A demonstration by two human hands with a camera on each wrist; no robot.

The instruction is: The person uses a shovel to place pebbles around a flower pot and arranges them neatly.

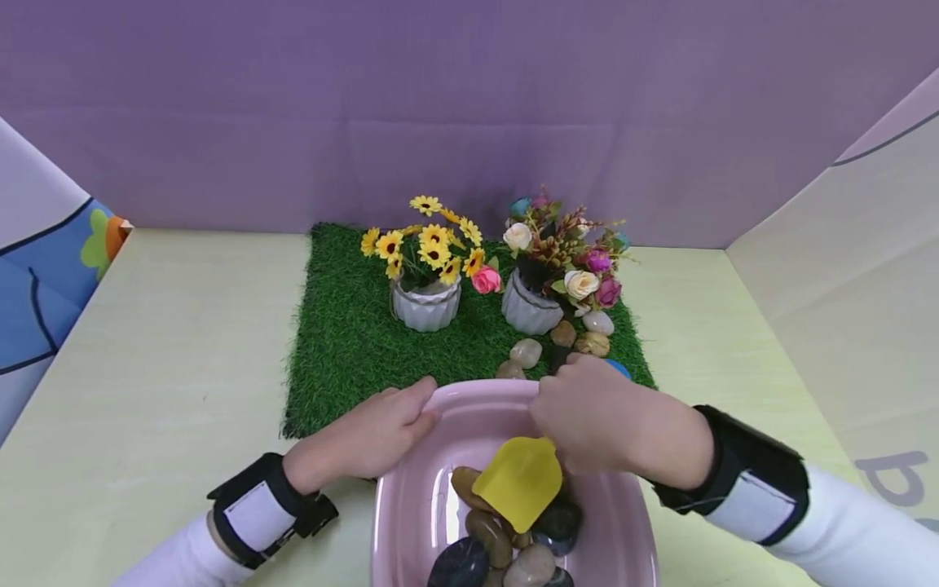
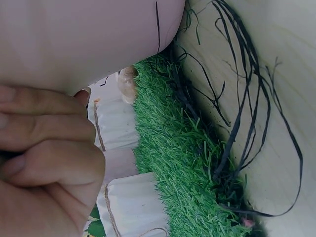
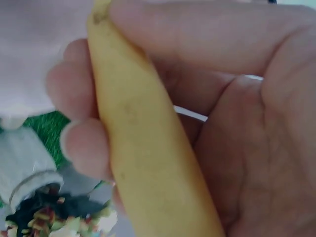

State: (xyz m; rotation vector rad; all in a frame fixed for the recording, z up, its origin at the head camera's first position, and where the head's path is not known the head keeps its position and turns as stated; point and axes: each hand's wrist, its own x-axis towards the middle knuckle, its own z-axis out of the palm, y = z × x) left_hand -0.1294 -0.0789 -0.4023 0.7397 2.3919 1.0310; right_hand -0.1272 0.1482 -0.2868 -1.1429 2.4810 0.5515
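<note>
The left hand [image 1: 385,432] grips the pink basin [image 1: 399,530] at 10 o'clock; the right hand [image 1: 597,416], at 1, holds the yellow scoop [image 1: 519,483] over basin stones [image 1: 489,538]. Mat stones [image 1: 526,353] towards 12 suggest work is partway.

Green artificial grass mat [image 1: 345,359] lies on the pale yellow tabletop [image 1: 183,350], near the purple backdrop [image 1: 469,98]; dark strands [image 2: 253,66] trail from its edge onto the table. On the mat stand two whitish twine-bound pots, set apart: the left pot [image 1: 427,308] carries yellow flowers [image 1: 434,246], the right pot [image 1: 528,308] mixed blooms [image 1: 581,281]. Side panels noted: left panel [image 1: 37,302] with blue, green and orange print, right panel [image 1: 844,269] pale, bearing grey marking [image 1: 897,477].
</note>
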